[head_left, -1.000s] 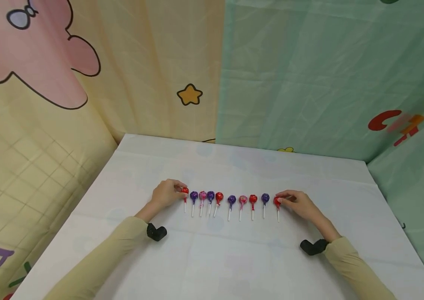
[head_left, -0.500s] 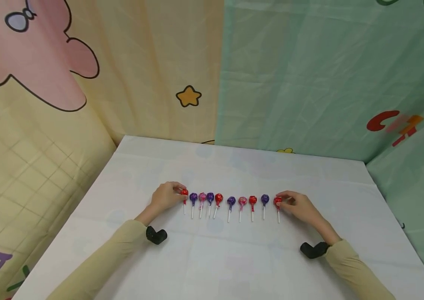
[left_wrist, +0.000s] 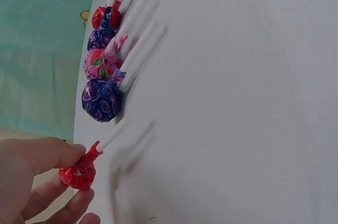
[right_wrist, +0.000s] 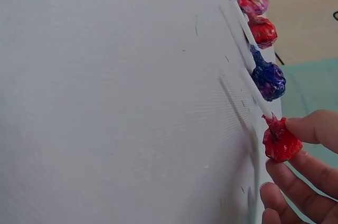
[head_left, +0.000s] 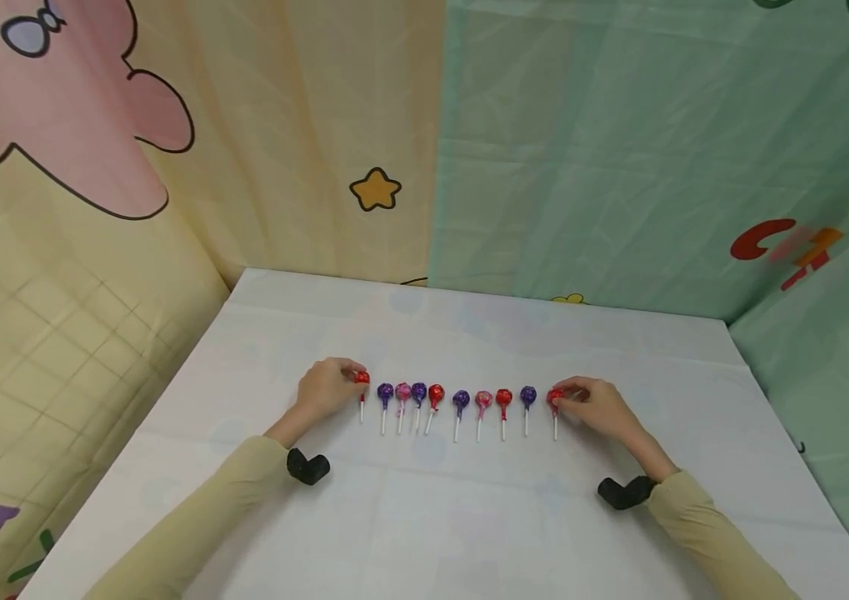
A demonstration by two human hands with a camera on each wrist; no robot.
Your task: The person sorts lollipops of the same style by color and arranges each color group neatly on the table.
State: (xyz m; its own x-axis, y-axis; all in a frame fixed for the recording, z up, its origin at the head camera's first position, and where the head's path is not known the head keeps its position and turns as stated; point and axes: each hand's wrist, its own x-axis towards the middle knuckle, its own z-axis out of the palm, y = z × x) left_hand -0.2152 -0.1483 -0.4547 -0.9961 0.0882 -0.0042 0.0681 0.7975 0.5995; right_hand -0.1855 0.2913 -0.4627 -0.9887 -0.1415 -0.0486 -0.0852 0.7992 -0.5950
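At the left end of a row of wrapped lollipops, my left hand (head_left: 328, 387) pinches a red lollipop (left_wrist: 79, 175) by its wrapped head, between thumb and fingers. Its stick stands apart from its shadow, a little above the table. At the right end, my right hand (head_left: 598, 407) pinches another red lollipop (right_wrist: 282, 142) the same way, also with its shadow apart from the stick. Nearest my left hand lies a purple lollipop (left_wrist: 101, 100), with a pink one (left_wrist: 100, 64) beyond it. A dark purple lollipop (right_wrist: 269, 80) lies closest to my right hand.
Several more red, pink and purple lollipops, such as a red one (head_left: 435, 393) mid-row, lie with sticks pointing toward me. The white-covered table (head_left: 424, 517) has printed curtains (head_left: 581, 150) behind it and at both sides. Black wrist mounts (head_left: 308, 467) sit at both wrists.
My left hand has moved slightly left with its red lollipop, widening the gap to the purple one beside it. The right hand has shifted very little. The lollipops between them stay put.
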